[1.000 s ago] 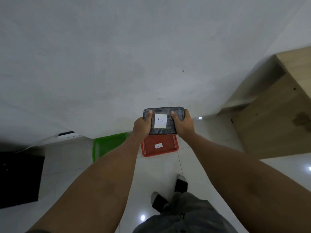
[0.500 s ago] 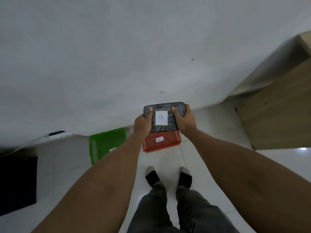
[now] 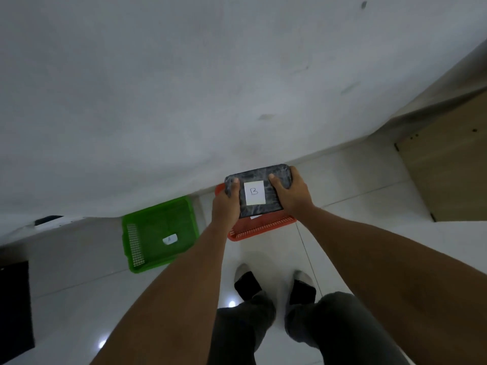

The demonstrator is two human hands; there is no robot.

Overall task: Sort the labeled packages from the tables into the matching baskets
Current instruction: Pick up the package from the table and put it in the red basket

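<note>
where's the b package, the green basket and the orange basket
b package (image 3: 255, 192), head view, on its white label
green basket (image 3: 155, 225), head view, on its floor
orange basket (image 3: 263, 227), head view, on its near wall

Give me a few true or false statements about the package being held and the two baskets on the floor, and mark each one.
1. Both hands hold the package. True: the left hand and the right hand grip its two ends.
2. The package label reads A. False: it reads B.
3. The package is held over the orange basket. True.
4. The green basket is to the right of the orange one. False: it sits to its left.
5. The package already lies in the green basket. False: it is in the hands.
</note>
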